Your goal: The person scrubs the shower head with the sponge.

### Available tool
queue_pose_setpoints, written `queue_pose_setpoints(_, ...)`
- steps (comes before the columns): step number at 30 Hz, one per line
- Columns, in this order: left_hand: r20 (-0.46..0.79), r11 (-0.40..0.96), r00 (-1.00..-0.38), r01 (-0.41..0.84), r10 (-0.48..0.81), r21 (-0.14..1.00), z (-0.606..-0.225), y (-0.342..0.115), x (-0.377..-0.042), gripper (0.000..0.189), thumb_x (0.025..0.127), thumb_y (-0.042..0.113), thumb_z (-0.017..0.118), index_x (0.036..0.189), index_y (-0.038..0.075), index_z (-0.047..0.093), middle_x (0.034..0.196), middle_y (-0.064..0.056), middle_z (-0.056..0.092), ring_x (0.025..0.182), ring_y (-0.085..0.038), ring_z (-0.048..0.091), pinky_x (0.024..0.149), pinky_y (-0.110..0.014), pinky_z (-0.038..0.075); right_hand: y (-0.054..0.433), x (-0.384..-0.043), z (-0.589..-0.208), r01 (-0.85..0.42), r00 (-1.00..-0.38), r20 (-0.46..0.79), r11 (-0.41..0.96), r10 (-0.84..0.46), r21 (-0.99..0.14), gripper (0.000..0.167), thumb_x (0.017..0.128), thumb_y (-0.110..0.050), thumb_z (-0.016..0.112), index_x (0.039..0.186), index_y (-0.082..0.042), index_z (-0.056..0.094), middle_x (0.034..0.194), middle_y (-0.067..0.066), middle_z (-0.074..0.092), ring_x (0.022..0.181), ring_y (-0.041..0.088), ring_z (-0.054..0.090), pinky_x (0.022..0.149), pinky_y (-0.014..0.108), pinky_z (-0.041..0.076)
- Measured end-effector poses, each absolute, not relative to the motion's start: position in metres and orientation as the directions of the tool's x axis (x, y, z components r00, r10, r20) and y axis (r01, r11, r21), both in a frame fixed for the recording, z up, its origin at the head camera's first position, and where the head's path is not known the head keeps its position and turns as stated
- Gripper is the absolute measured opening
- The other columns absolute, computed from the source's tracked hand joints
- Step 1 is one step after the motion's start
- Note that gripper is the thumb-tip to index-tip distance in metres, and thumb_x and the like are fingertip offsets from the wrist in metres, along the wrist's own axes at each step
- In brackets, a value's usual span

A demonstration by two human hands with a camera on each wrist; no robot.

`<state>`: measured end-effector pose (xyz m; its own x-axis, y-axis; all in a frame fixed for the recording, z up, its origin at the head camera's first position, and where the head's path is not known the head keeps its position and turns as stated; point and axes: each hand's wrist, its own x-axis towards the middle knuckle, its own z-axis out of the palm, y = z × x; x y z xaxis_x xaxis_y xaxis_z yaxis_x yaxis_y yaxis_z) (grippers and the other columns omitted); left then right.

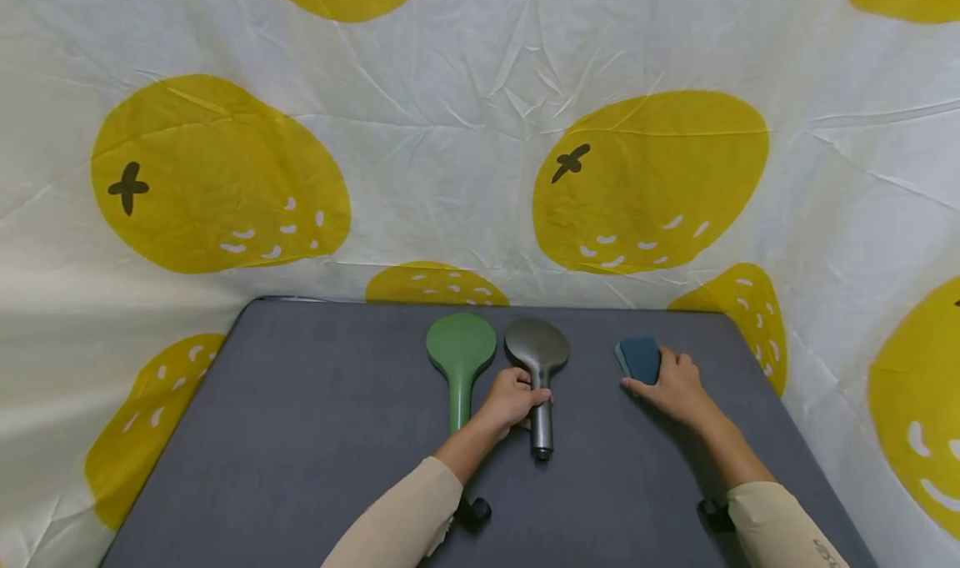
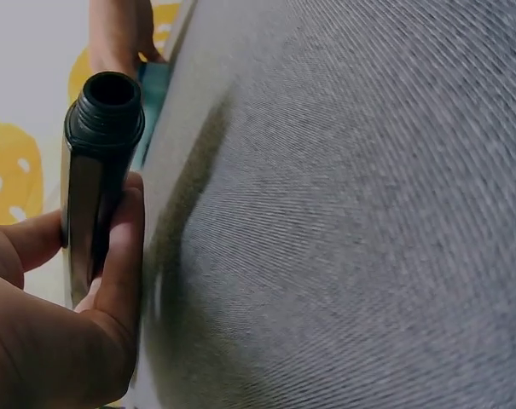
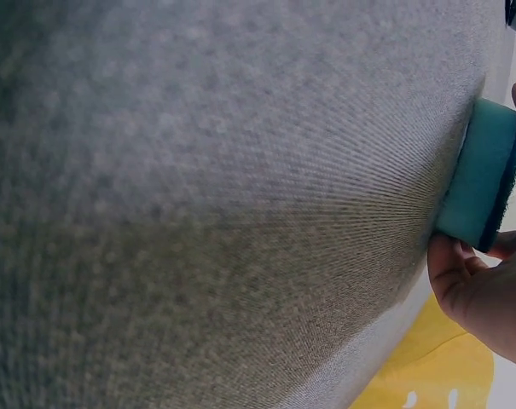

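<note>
At the table point(image 1: 337, 434) — left hand point(image 1: 514, 398) grips dark showerhead point(image 1: 537, 351), right hand point(image 1: 678, 389) pinches blue sponge point(image 1: 641, 361)

In the head view, the light is soft and even. The big cloth point(image 1: 442, 184) looks bright, while the table point(image 1: 300, 434) looks dull and dark. A faint shadow lies beside the right arm point(image 1: 727, 449), and the gray shower head point(image 1: 536, 344) has a little shine. The 2 wrist views look grainy. In the left one, a soft, dark shadow lies beside the left hand point(image 2: 57, 332). In the right one, the left side is dim and fuzzy; the sponge point(image 3: 478, 175) looks clearer.
</note>
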<state>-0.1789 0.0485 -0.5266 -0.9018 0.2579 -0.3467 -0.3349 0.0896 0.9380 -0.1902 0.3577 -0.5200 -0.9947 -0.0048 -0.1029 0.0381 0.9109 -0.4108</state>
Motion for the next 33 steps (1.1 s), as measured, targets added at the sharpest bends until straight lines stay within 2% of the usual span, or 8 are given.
queue_pose_setpoints(5,-0.318,0.058,-0.913,-0.314,0.258,0.948,-0.521,0.049,-0.178,0.023,0.093,0.004,0.074,0.104,0.0,0.054,0.097,-0.016,0.077,0.069,-0.018,0.067,0.042,-0.025,0.047,0.358,-0.193,-0.522,0.043,-0.994,-0.105,0.913,0.0,-0.405,0.108,0.089,-0.05,0.076,0.148,0.024,0.025,0.137,0.052,0.033,0.122,0.067,0.039,0.098,0.075,0.04)
queue_pose_setpoints(9,-0.305,0.065,-0.917,-0.298,0.259,0.952,-0.515,0.049,-0.178,0.024,0.092,0.004,0.076,0.102,0.0,0.055,0.096,-0.017,0.077,0.066,-0.016,0.065,0.042,-0.024,0.045,0.358,-0.196,-0.521,0.05,-0.994,-0.108,0.913,0.006,-0.406,0.108,0.088,-0.051,0.077,0.147,0.025,0.026,0.137,0.052,0.033,0.121,0.067,0.039,0.098,0.075,0.04)
queue_pose_setpoints(13,-0.286,0.067,-0.923,-0.278,0.258,0.958,-0.511,0.045,-0.179,0.025,0.09,0.003,0.077,0.104,-0.002,0.057,0.094,-0.017,0.076,0.068,-0.017,0.065,0.043,-0.026,0.047,0.358,-0.197,-0.518,0.072,-0.991,-0.129,0.907,0.019,-0.415,0.107,0.089,-0.05,0.075,0.147,0.026,0.026,0.138,0.051,0.032,0.121,0.066,0.039,0.098,0.074,0.041)
queue_pose_setpoints(20,-0.18,0.074,-0.95,-0.166,0.255,0.983,-0.504,0.032,-0.179,0.029,0.088,-0.001,0.077,0.111,-0.008,0.06,0.089,-0.018,0.074,0.072,-0.012,0.061,0.06,-0.022,0.048,0.355,-0.196,-0.512,0.08,-0.992,-0.122,0.9,0.03,-0.429,0.102,0.091,-0.047,0.074,0.145,0.026,0.028,0.138,0.051,0.032,0.12,0.065,0.039,0.098,0.074,0.041)
queue_pose_setpoints(23,-0.148,0.079,-0.957,-0.132,0.249,0.988,-0.502,0.025,-0.178,0.034,0.087,-0.002,0.078,0.114,-0.01,0.06,0.088,-0.02,0.073,0.072,-0.011,0.06,0.063,-0.021,0.047,0.354,-0.197,-0.512,0.061,-0.995,-0.101,0.901,0.02,-0.429,0.098,0.09,-0.042,0.075,0.145,0.025,0.03,0.137,0.049,0.034,0.12,0.066,0.04,0.098,0.074,0.04)
queue_pose_setpoints(33,-0.129,0.067,-0.952,-0.115,0.277,0.991,-0.497,0.008,-0.177,0.037,0.09,0.0,0.077,0.121,-0.011,0.06,0.097,-0.026,0.075,0.08,-0.015,0.068,0.07,-0.022,0.051,0.347,-0.196,-0.504,-0.028,-0.999,-0.015,0.884,-0.04,-0.466,0.088,0.088,-0.028,0.076,0.148,0.019,0.032,0.137,0.045,0.037,0.12,0.062,0.041,0.097,0.073,0.041)
